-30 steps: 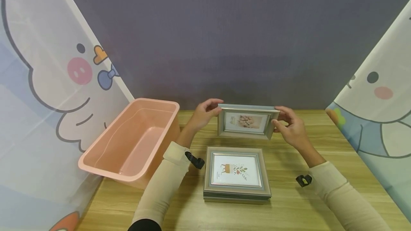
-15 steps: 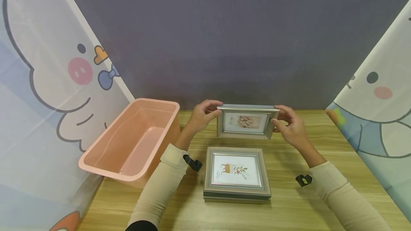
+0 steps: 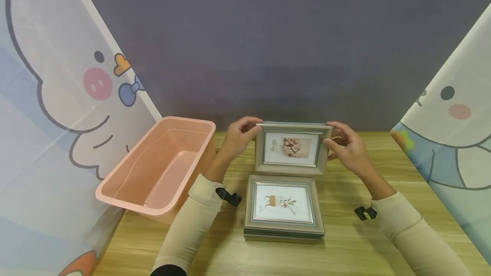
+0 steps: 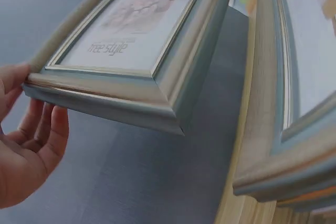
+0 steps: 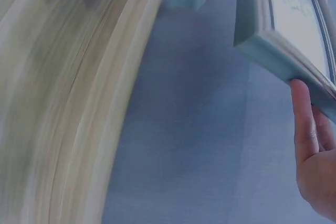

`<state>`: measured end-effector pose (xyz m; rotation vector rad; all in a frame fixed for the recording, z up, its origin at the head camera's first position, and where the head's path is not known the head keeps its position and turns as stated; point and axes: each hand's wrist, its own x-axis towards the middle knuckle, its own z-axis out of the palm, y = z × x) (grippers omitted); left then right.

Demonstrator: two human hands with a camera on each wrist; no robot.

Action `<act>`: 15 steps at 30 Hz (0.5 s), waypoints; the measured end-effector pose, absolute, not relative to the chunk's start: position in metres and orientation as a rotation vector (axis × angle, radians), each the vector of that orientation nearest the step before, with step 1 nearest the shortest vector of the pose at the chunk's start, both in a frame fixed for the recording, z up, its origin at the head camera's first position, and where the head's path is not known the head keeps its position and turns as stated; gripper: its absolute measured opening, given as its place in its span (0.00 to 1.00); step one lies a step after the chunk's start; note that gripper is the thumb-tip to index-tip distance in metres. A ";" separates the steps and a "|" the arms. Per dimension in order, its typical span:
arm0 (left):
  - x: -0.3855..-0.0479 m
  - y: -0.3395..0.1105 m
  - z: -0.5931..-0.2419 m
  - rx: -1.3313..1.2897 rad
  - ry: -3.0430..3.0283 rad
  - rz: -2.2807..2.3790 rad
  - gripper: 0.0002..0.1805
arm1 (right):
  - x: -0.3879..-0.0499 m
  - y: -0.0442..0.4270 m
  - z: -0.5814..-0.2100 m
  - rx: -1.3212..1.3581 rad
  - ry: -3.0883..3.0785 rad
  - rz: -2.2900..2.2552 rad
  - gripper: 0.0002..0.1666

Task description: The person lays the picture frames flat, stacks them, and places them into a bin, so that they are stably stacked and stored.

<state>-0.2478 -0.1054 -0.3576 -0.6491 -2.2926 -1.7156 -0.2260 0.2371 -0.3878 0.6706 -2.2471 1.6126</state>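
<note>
A picture frame [image 3: 293, 149] with a flower print is held tilted up behind a stack of frames. My left hand [image 3: 238, 136] pinches its left edge near the top corner, thumb in front and fingers behind, as the left wrist view also shows on the held frame [image 4: 113, 85]. At the opposite edge my right hand [image 3: 348, 146] grips the frame between thumb and fingers. Nearer me lies the stack of picture frames [image 3: 284, 208], its top one showing a deer-and-plant print. In the right wrist view the right hand [image 5: 315, 150] touches the held frame's side [image 5: 283, 59].
A pink plastic tub [image 3: 168, 173] stands left of the stack, close to my left forearm. The wooden table [image 3: 368, 250] ends at a dark grey panel [image 3: 245, 54] behind. Cartoon-printed panels [image 3: 57, 97] flank both sides.
The held frame has tilted so its front faces up toward me more. Its lower edge has come closer to the stack. Both hands keep their grip.
</note>
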 end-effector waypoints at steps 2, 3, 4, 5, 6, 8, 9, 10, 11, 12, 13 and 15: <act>-0.244 -0.107 -0.358 -0.601 -2.320 -1.766 0.14 | -0.223 0.237 -0.385 0.670 -2.295 1.631 0.31; -0.241 -0.107 -0.358 -0.567 -2.336 -1.789 0.14 | -0.222 0.237 -0.384 0.668 -2.325 1.639 0.30; -0.239 -0.108 -0.359 -0.533 -2.351 -1.818 0.14 | -0.220 0.237 -0.384 0.663 -2.362 1.645 0.29; -0.237 -0.108 -0.359 -0.498 -2.369 -1.844 0.14 | -0.219 0.237 -0.383 0.657 -2.395 1.662 0.29; -0.235 -0.109 -0.361 -0.465 -2.381 -1.880 0.14 | -0.218 0.236 -0.383 0.646 -2.427 1.677 0.29; -0.231 -0.109 -0.364 -0.398 -2.416 -1.938 0.14 | -0.215 0.236 -0.383 0.614 -2.497 1.709 0.29; -0.229 -0.110 -0.366 -0.367 -2.432 -1.969 0.14 | -0.214 0.236 -0.384 0.596 -2.528 1.732 0.29; -0.228 -0.110 -0.368 -0.340 -2.445 -1.994 0.14 | -0.213 0.236 -0.384 0.580 -2.558 1.755 0.30; -0.227 -0.110 -0.371 -0.310 -2.461 -2.016 0.14 | -0.212 0.236 -0.386 0.566 -2.586 1.770 0.31; -0.225 -0.111 -0.373 -0.284 -2.471 -2.041 0.14 | -0.211 0.236 -0.387 0.553 -2.615 1.783 0.31; -0.224 -0.111 -0.376 -0.259 -2.484 -2.058 0.15 | -0.210 0.236 -0.389 0.545 -2.645 1.792 0.32; -0.222 -0.113 -0.381 -0.222 -2.498 -2.089 0.15 | -0.209 0.235 -0.393 0.542 -2.693 1.811 0.33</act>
